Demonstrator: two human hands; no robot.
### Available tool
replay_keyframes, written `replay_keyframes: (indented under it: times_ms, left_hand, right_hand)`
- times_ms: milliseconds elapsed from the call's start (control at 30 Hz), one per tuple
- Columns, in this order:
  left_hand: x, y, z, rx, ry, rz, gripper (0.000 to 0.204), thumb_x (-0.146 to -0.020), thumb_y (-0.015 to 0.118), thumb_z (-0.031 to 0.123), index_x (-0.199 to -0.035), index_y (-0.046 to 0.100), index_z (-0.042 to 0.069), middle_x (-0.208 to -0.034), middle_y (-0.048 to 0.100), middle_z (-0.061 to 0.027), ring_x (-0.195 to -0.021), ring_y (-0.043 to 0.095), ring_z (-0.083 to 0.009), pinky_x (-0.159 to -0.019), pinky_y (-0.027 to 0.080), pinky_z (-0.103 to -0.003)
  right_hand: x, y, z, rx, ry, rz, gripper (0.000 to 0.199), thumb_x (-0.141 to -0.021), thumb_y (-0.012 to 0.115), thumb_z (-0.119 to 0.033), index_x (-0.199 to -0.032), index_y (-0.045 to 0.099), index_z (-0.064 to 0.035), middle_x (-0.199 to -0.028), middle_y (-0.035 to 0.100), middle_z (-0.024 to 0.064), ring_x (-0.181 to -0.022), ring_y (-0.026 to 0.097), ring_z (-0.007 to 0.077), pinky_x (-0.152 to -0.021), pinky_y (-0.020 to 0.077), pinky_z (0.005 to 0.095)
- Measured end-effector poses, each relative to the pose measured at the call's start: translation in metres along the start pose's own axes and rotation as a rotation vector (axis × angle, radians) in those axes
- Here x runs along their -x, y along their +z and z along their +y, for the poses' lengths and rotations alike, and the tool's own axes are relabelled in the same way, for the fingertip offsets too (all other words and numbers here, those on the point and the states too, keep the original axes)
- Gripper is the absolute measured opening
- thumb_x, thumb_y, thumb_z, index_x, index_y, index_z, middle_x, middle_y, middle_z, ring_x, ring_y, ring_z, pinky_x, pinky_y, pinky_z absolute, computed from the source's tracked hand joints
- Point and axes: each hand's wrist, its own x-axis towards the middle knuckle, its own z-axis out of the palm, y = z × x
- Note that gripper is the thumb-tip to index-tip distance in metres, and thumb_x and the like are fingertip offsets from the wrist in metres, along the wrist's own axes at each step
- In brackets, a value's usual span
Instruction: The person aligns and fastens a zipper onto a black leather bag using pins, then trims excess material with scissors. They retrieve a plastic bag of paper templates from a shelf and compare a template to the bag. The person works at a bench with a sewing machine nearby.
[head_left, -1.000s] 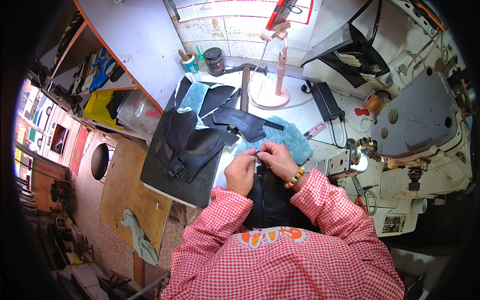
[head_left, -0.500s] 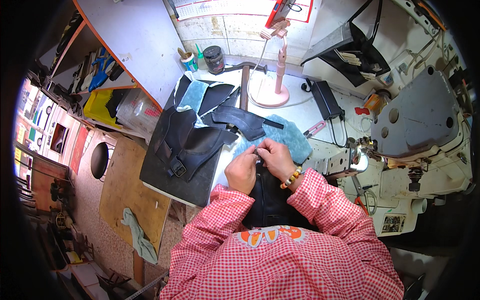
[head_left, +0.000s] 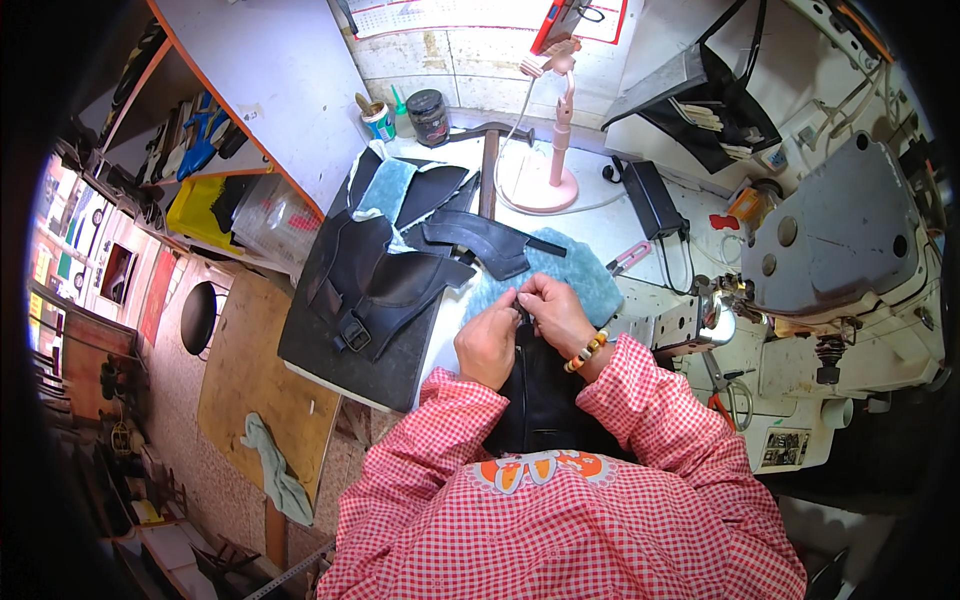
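My left hand (head_left: 487,347) and my right hand (head_left: 560,318) meet fingertip to fingertip at the near edge of the bench. Both pinch the upper edge of a black leather piece (head_left: 548,395), which hangs down toward my lap. Any smaller item between the fingertips is too small to make out. Just beyond my hands lies a blue fleece piece (head_left: 575,270). More black leather pieces (head_left: 400,278) rest to the left on a dark board (head_left: 318,340), one bearing a buckle (head_left: 354,334). A curved leather strip (head_left: 475,235) partly overlaps the fleece.
A sewing machine (head_left: 835,225) stands at the right, with scissors (head_left: 717,375) below its arm. Behind the fleece are a pink stand (head_left: 560,150), a hammer (head_left: 489,170) and a dark jar (head_left: 429,118). A pink-handled cutter (head_left: 628,258) and a black power adapter (head_left: 652,200) lie farther right.
Both hands have shifted very slightly, the left a little to the right, with the fingertips still together on the leather edge. The things on the bench have stayed put.
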Motion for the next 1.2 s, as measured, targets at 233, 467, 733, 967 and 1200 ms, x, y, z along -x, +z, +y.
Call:
replay_keyframes:
  times_ms: [233, 467, 733, 967, 1200]
  left_hand:
    - [0.013, -0.008, -0.020, -0.102, -0.391, -0.250, 0.029, -0.077, 0.063, -0.003, -0.105, 0.055, 0.001, -0.099, 0.060, -0.0161, -0.093, 0.061, -0.0327, -0.083, 0.050, -0.039]
    - [0.006, 0.006, -0.050, 0.094, -0.515, -0.376, 0.020, -0.086, 0.056, -0.001, -0.106, 0.058, -0.002, -0.085, 0.063, -0.0138, -0.072, 0.061, -0.0251, -0.067, 0.050, -0.036]
    - [-0.022, 0.001, -0.059, 0.488, -0.912, -0.679, 0.020, -0.086, 0.065, 0.003, -0.105, 0.062, -0.004, -0.076, 0.061, -0.0026, -0.052, 0.053, -0.0085, -0.046, 0.042, -0.023]
    - [-0.004, -0.027, -0.028, 0.418, -0.729, -0.525, 0.013, -0.081, 0.070, 0.005, -0.093, 0.070, -0.001, -0.079, 0.068, -0.0071, -0.073, 0.063, -0.0137, -0.069, 0.050, -0.028]
    - [0.006, -0.026, -0.009, 0.488, -0.482, -0.415, 0.020, -0.085, 0.063, -0.004, -0.104, 0.071, -0.001, -0.086, 0.067, -0.0087, -0.082, 0.063, -0.0165, -0.076, 0.049, -0.026]
  right_hand:
    - [-0.002, -0.001, 0.004, -0.088, 0.076, 0.030, 0.007, -0.097, 0.056, -0.010, -0.093, 0.058, -0.0042, -0.073, 0.054, -0.0015, -0.055, 0.048, 0.0064, -0.050, 0.0423, 0.0216]
    - [-0.005, -0.002, 0.010, -0.136, 0.102, -0.045, 0.007, -0.098, 0.054, -0.009, -0.094, 0.057, -0.0044, -0.074, 0.058, 0.0014, -0.055, 0.055, 0.0096, -0.052, 0.0458, 0.0230]
    - [-0.008, -0.003, 0.013, -0.110, 0.176, -0.027, 0.007, -0.097, 0.054, -0.012, -0.095, 0.056, -0.0050, -0.076, 0.060, 0.0023, -0.056, 0.060, 0.0109, -0.051, 0.0468, 0.0241]
    - [-0.009, -0.005, 0.018, -0.119, 0.205, -0.032, 0.006, -0.097, 0.054, -0.012, -0.096, 0.057, -0.0060, -0.076, 0.060, 0.0020, -0.056, 0.060, 0.0110, -0.051, 0.0474, 0.0240]
    - [-0.011, -0.008, 0.018, -0.180, 0.261, -0.066, 0.006, -0.097, 0.057, -0.014, -0.096, 0.059, -0.0078, -0.079, 0.063, 0.0016, -0.058, 0.061, 0.0108, -0.054, 0.0492, 0.0234]
